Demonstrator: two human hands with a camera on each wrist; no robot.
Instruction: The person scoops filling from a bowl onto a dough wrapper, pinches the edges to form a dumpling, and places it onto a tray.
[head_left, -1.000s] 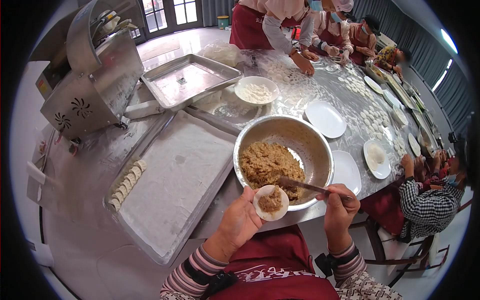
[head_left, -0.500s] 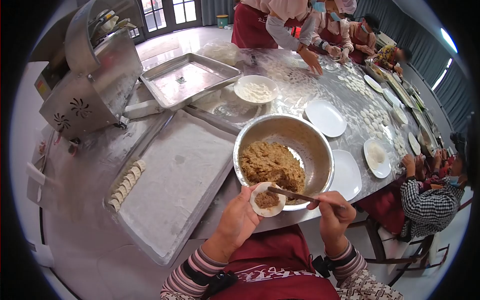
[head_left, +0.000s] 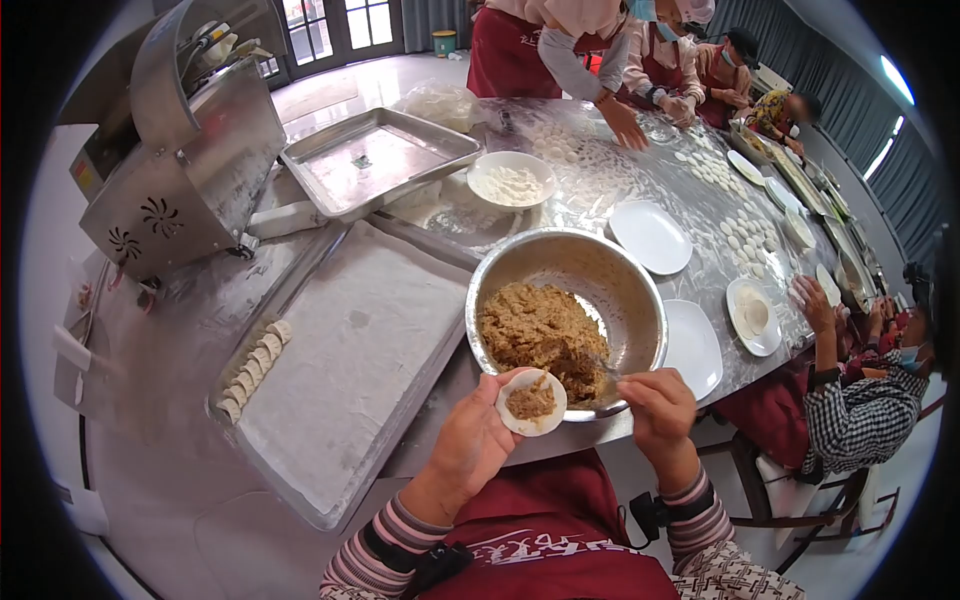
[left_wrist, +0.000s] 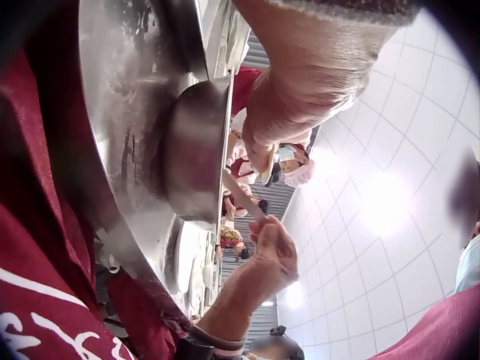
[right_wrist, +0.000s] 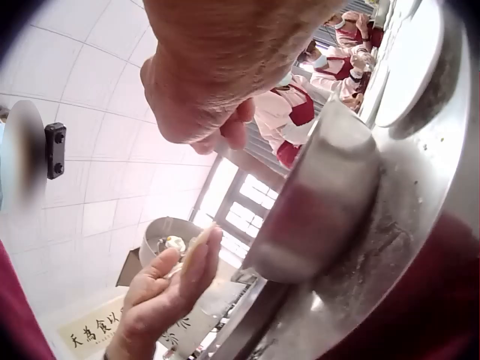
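Note:
My left hand point(head_left: 462, 435) holds a round dumpling wrapper point(head_left: 542, 426) at its edge, beside the near rim of a steel bowl point(head_left: 632, 290). A patch of brown filling lies in the wrapper's middle. My right hand point(head_left: 662, 412) grips a flat spatula point(left_wrist: 244, 198), its far end down in the minced filling point(head_left: 535, 318) at the bowl's near side. From the right wrist view, the wrapper point(right_wrist: 196, 253) rests along the left fingers, and the bowl's wall hides the spatula's tip.
Left of the bowl lies a floured tray point(head_left: 340, 330) with a row of folded dumplings point(head_left: 256, 370). An empty metal tray point(head_left: 370, 160), a flour bowl point(head_left: 512, 180) and white plates point(head_left: 652, 238) stand around. A steel machine point(head_left: 190, 170) is at back left; several people work along the table.
The spatula went from the bowl to the wrapper, pressed on the filling there, and is now back in the bowl. My left hand shifted slightly left, still holding the wrapper.

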